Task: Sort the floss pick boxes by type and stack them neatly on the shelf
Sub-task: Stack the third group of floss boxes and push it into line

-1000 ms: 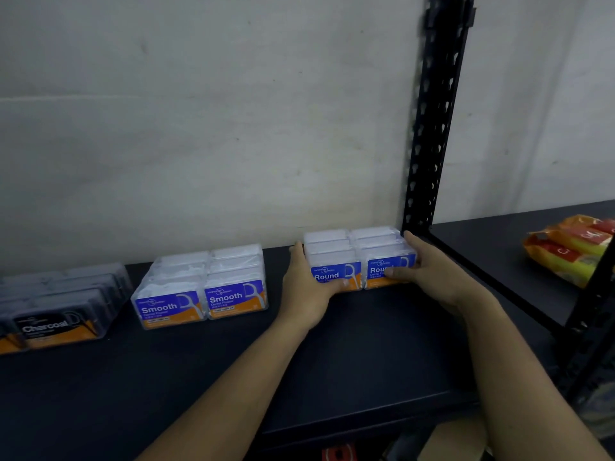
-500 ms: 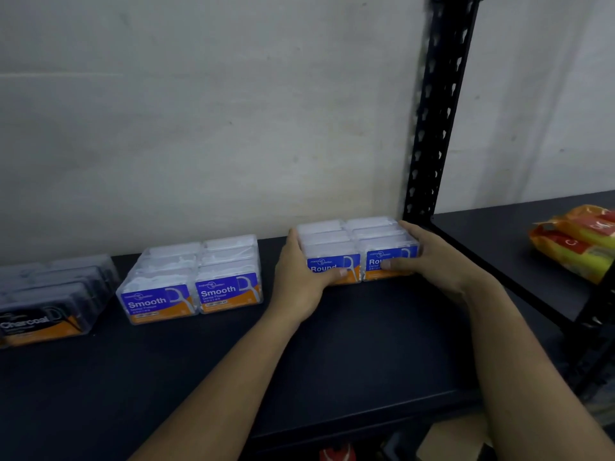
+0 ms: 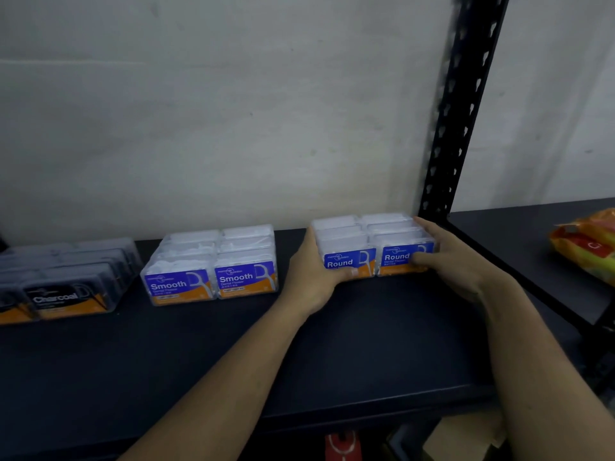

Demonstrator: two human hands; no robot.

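Three groups of clear floss pick boxes stand on the dark shelf [image 3: 233,354]. The "Round" boxes [image 3: 369,241] sit at the back right, two columns wide with blue and orange labels. My left hand [image 3: 311,271] grips their left side, thumb curled across the front label. My right hand [image 3: 449,257] grips their right side, thumb on the front of the right box. The "Smooth" boxes [image 3: 213,261] stand in the middle, apart from both hands. The dark "Charcoal" boxes [image 3: 63,277] stand at the far left.
A black perforated upright post [image 3: 456,128] rises just behind the Round boxes on the right. A neighbouring shelf [image 3: 519,241] beyond it holds orange and yellow packets [image 3: 589,247]. A pale wall backs the shelf. Cardboard and a red item show below the shelf edge.
The hands have kept their hold on the Round boxes, which shifted slightly back toward the wall and post. The camera view drifted a little to the right.
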